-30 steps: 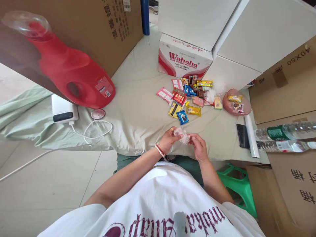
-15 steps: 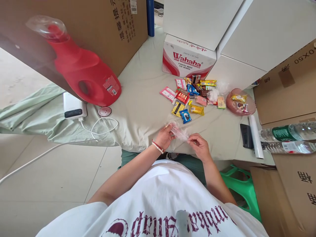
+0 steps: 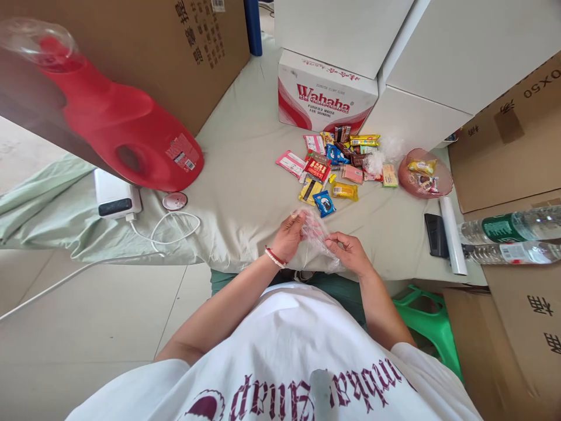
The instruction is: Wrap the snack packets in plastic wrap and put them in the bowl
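A crumpled clear plastic bag (image 3: 316, 233) stretches between my two hands, low over the front edge of the cloth-covered table (image 3: 245, 193). My left hand (image 3: 289, 234), with a red and white bracelet at the wrist, pinches the bag's upper left part. On the other side, my right hand (image 3: 346, 251) grips it between thumb and fingers. Whether anything lies inside the bag I cannot tell. Just beyond it are a blue snack packet (image 3: 324, 203), a yellow packet (image 3: 345, 191) and a pile of several small wrapped snacks (image 3: 318, 166).
A pink glass bowl (image 3: 405, 181) with wrapped snacks stands right of the pile, near crumpled clear plastic (image 3: 374, 162). Behind is a Wahaha carton (image 3: 326, 96). A red jug (image 3: 144, 134) and white power bank (image 3: 114, 193) stand left; a phone (image 3: 435, 234), white roll (image 3: 453, 234) and bottles (image 3: 502, 230) lie right.
The plastic bag is spread wider and hangs lower on the right. My right hand has shifted slightly left along it, and the whole view has turned a little.
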A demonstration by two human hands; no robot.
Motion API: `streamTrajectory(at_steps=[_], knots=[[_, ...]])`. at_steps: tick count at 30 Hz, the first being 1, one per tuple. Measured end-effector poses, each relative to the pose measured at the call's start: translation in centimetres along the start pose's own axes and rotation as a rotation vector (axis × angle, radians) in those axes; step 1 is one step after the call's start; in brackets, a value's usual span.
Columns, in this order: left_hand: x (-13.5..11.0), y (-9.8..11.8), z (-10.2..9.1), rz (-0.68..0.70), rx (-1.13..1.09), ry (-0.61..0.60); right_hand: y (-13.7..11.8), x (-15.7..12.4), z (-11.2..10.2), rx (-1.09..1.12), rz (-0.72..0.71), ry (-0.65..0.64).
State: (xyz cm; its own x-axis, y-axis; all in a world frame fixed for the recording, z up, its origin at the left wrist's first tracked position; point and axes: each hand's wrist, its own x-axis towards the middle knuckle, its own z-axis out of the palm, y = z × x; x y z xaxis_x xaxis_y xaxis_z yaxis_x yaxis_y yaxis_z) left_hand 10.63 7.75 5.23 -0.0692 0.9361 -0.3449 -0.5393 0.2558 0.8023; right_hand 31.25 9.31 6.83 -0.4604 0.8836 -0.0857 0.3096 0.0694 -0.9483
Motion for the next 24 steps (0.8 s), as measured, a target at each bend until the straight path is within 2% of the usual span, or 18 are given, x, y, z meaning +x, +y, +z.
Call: streamTrajectory(at_steps=[3,6,8,9,12,16,18,21,24], knots=[[0.5,0.9,-1.4,0.098,0.067,0.066,0.6,0.1,0.5,0.031,0.052,-0.002],[0.1,0.9,-2.3,0.174,0.15,0.259,1.4,0.0,1.2,0.013,0.072,0.189],[-0.7,0.5,-2.1,0.137,0.207,0.353,1.5,0.0,1.9,-0.038,0.062,0.339],[-1.1,0.1,-1.8,0.085,0.228,0.333,1.5,-0.1,2.2,-0.068,0.047,0.385],[-2.2,-1.0,-0.3,-0.093,0.241,0.103,1.1,-0.1,3.4,-0.138,-0.033,0.387],[-2.0,-2.2,1.1,-0.132,0.16,-0.07,1.0,0.0,4.4,-0.12,-0.098,0.368],[-1.4,-2.6,0.9,-0.156,0.062,-0.07,1.4,0.1,4.5,-0.009,-0.007,0.403],[-0.6,-2.8,-0.2,-0.21,-0.026,0.049,2.2,0.2,4.0,0.249,0.192,0.477],[-0.2,-2.5,-1.5,-0.226,-0.003,0.128,2.6,0.2,3.4,0.375,0.269,0.544]])
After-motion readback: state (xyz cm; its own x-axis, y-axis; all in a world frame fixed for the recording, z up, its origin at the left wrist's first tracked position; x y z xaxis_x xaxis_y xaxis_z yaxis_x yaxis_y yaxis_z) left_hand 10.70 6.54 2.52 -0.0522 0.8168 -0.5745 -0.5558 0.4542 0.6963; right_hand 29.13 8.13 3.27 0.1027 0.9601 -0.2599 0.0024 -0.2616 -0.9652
